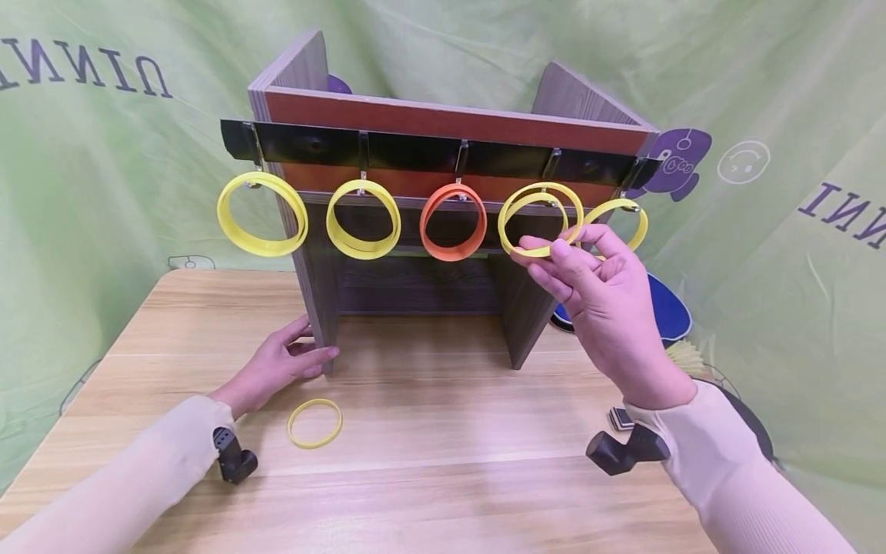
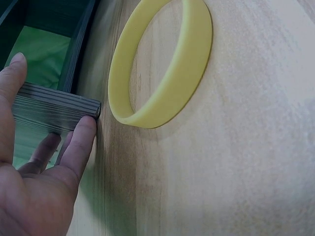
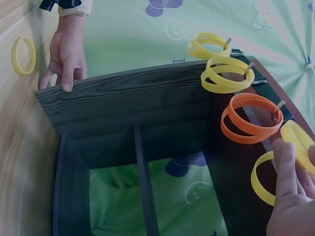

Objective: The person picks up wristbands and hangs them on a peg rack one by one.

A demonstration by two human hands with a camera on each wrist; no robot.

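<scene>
My right hand (image 1: 609, 308) pinches a yellow silicone wristband (image 3: 297, 142) between thumb and fingers, at the fourth hook from the left. In the right wrist view, another yellow wristband (image 3: 257, 183) hangs just beyond it. My left hand (image 1: 284, 358) holds the lower front edge of the wooden shelf's left panel (image 2: 59, 105), thumb on one side and fingers on the other. A loose yellow wristband (image 1: 314, 423) lies on the table near that hand. Whether the pinched band is over its hook cannot be told.
A black hook strip (image 1: 408, 150) crosses the shelf front. Yellow bands (image 1: 263, 246) hang at its left hooks, an orange pair (image 1: 453, 252) in the middle, and a yellow band (image 1: 642, 227) at the far right. Behind the right arm lie a blue item (image 1: 667, 308) and a small dark block (image 1: 621, 418).
</scene>
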